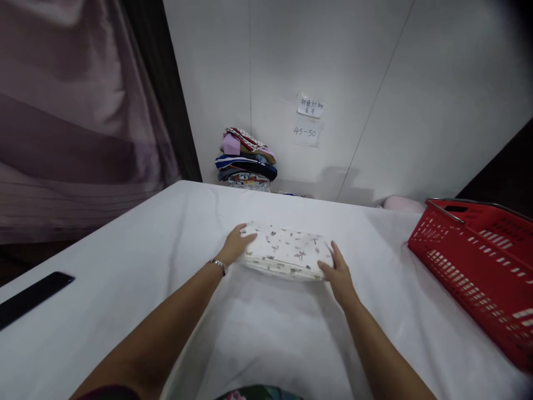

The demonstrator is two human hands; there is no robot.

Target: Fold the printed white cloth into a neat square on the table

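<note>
A folded white cloth with a small printed pattern of plants and figures is held between my two hands, over the middle of the white-covered table. Its folded layers show along the near edge. My left hand grips the left end, thumb on top and fingers at the far side. At the right end my right hand has its thumb on the near corner and its fingers along the side. The undersides of both grips are hidden. Whether the cloth touches the table I cannot tell.
A red plastic basket with a metal handle stands on the right. Beyond the far edge, a stack of folded fabrics rests against the wall. A black flat object lies at the left edge. Paper notes hang on the wall.
</note>
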